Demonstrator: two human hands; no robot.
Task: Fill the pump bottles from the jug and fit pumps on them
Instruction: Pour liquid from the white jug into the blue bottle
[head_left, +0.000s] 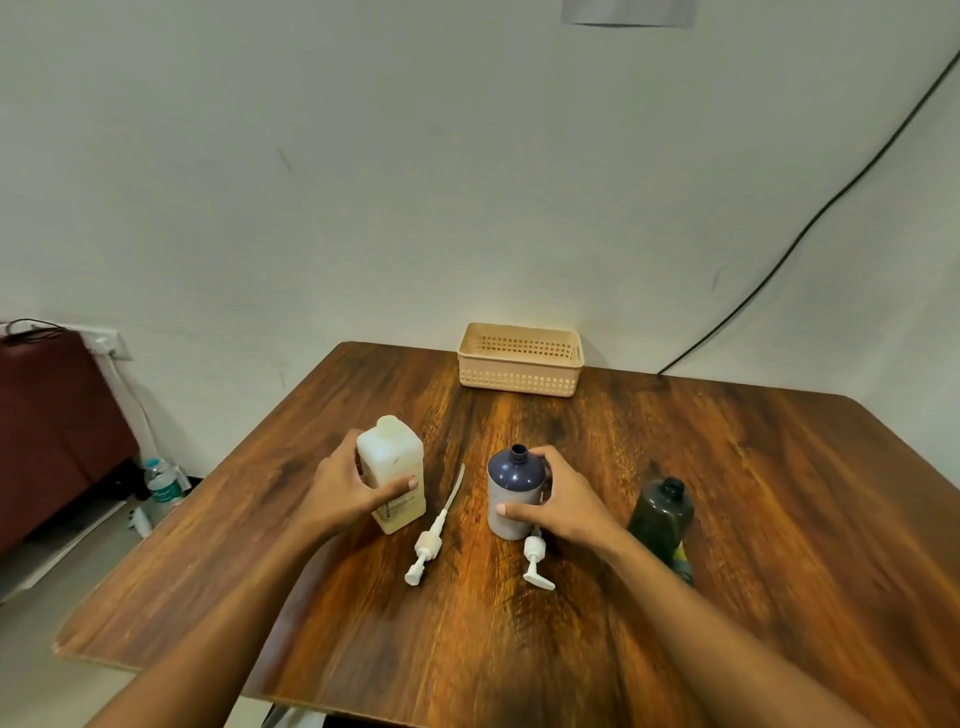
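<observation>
On the floor at far left, beside a maroon piece of furniture (57, 431), stands a plastic water bottle (163, 486). On the wooden table (753, 519) the left hand (343, 488) grips an upright translucent white jug (395, 467), thumb laid across its front and fingers wrapped round its left side. Just right of the jug a white pump (430, 543) lies flat, its long dip tube pointing away toward the far edge. Next stands the blue-grey pump bottle (511, 491), upright with its neck open; the right hand (566, 501) holds it, thumb on the front and fingers curled over its right shoulder. A second white pump (535, 564) lies just in front of that bottle, close under the right wrist. Behind the right forearm stands a dark pump bottle (662, 512), its neck also open and its base partly hidden by the arm. A beige slotted basket (519, 371) sits at the table's far edge against the wall, and a black cable (810, 223) runs down the wall at right.
</observation>
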